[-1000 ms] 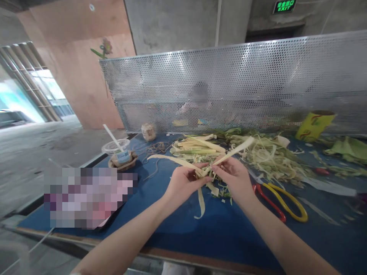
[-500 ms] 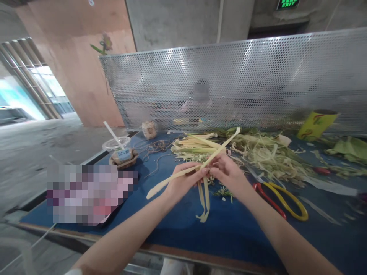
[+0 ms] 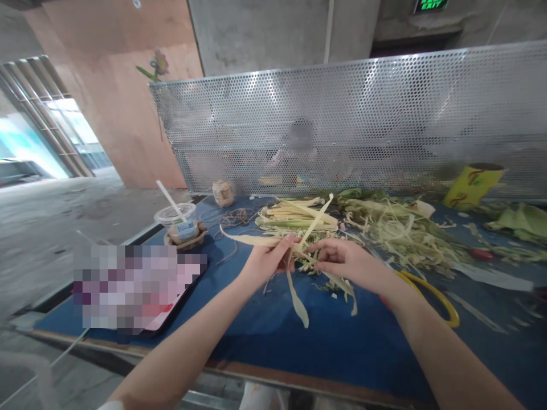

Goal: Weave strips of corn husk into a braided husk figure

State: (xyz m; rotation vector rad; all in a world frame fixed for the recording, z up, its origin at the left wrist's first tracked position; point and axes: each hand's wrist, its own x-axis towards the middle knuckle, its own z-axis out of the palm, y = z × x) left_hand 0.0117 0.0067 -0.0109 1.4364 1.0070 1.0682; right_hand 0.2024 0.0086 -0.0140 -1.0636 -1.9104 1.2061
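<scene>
Several pale yellow-green leaf strips (image 3: 318, 219), much like corn husk, cross each other above the blue table. My left hand (image 3: 267, 259) pinches them near the crossing, thumb on top. One strip sticks out left past that hand, one points up and away, and another hangs down toward me. My right hand (image 3: 339, 259) is curled close by on the right, thumb and fingers around a strip whose end droops to the lower right. Its fingertips partly cover the strip. Beyond the hands lies a bundle of similar strips (image 3: 294, 215). Small green scraps (image 3: 333, 285) lie beneath.
Scissors with a yellow handle loop (image 3: 444, 304) lie beside my right forearm. Shredded leaves (image 3: 393, 228) are heaped at right, near a yellow tube (image 3: 474, 185). A drink cup (image 3: 182, 228), twine (image 3: 233, 219) and a blurred pink-edged object (image 3: 188, 285) occupy the left. A perforated metal screen (image 3: 256, 125) stands behind.
The strips have turned: the left one swung upward, and one hanging end now points to the lower right. My right hand moved right and slightly down, covering the scissors' red handle.
</scene>
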